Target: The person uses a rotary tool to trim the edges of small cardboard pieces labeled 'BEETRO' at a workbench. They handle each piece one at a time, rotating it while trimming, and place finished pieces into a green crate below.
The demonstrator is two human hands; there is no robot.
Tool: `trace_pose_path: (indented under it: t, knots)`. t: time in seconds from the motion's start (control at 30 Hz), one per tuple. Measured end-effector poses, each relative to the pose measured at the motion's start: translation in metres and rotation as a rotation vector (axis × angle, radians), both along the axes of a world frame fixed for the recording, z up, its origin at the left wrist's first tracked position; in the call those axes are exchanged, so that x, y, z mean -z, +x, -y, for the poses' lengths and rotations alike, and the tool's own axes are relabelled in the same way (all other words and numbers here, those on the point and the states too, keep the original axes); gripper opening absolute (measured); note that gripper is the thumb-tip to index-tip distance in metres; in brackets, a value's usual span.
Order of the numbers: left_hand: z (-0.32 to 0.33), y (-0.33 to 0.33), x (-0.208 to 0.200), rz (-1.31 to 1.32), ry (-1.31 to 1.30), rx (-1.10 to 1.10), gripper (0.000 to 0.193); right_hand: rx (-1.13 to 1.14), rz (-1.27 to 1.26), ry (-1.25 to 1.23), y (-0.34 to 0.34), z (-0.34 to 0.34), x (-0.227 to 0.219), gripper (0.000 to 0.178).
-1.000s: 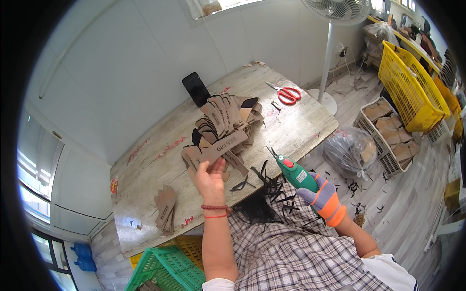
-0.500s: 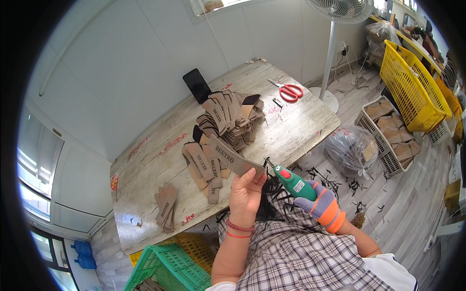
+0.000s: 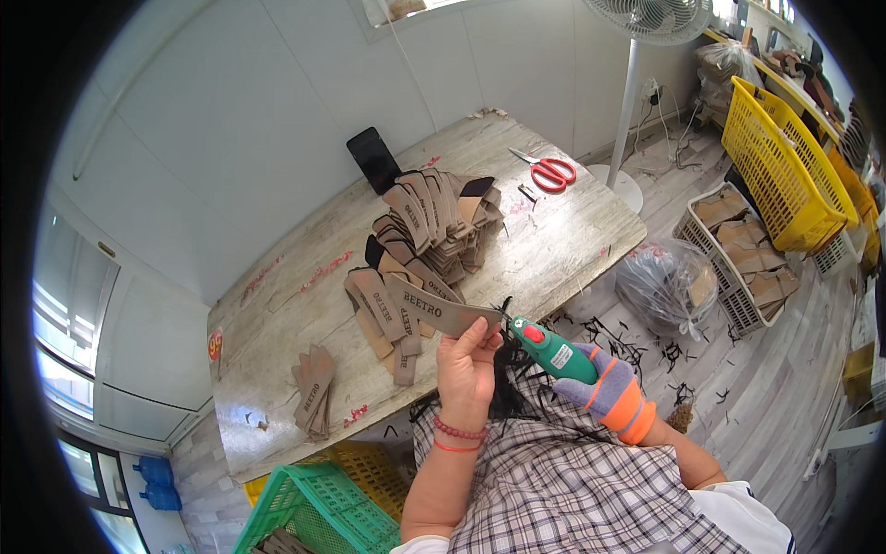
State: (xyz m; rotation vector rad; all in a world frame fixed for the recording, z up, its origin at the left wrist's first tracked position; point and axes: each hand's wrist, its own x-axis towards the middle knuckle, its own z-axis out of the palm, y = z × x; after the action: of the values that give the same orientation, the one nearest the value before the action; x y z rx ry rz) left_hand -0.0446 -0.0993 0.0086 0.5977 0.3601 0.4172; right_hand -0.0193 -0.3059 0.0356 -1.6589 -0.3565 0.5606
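My left hand (image 3: 467,371) pinches the right end of a brown fabric strap (image 3: 436,316) with dark lettering, held above the table's front edge. In my right hand (image 3: 609,392), which wears a grey and orange glove, is a green hand-held power cutter (image 3: 559,356) with a red button. The cutter's tip meets the strap's right end, beside a dark scrap; exact contact is too small to tell. A large pile of similar straps (image 3: 429,217) lies beyond my left hand. Nearer are a looser group (image 3: 374,309) and a small stack (image 3: 315,388).
On the worn table (image 3: 268,323) lie red-handled scissors (image 3: 552,174) and a black phone (image 3: 373,161). Black scraps litter my lap and the floor. Below left stands a green crate (image 3: 323,508); at right are a plastic bag (image 3: 666,286), a filled basket (image 3: 738,268) and a yellow basket (image 3: 784,166).
The strap has turned to lie more level, its right end now at the cutter's tip. The cutter has shifted slightly left and down. A dark scrap now sticks up at the strap's end.
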Motion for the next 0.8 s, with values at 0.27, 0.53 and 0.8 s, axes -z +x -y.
trace_pose_path:
  t: [0.27,0.53,0.8]
  knots:
    - [-0.008,-0.001,-0.008,-0.047,0.359,-0.054,0.014,-0.034,-0.003,-0.070,0.003,0.003,-0.009,0.056]
    - [-0.017,-0.002,-0.015,-0.102,0.537,-0.037,0.011,-0.083,0.174,-0.142,0.013,0.011,0.000,0.059]
    - [-0.016,-0.006,-0.017,-0.129,0.614,0.044,0.011,-0.118,0.250,-0.226,0.018,0.013,-0.005,0.060]
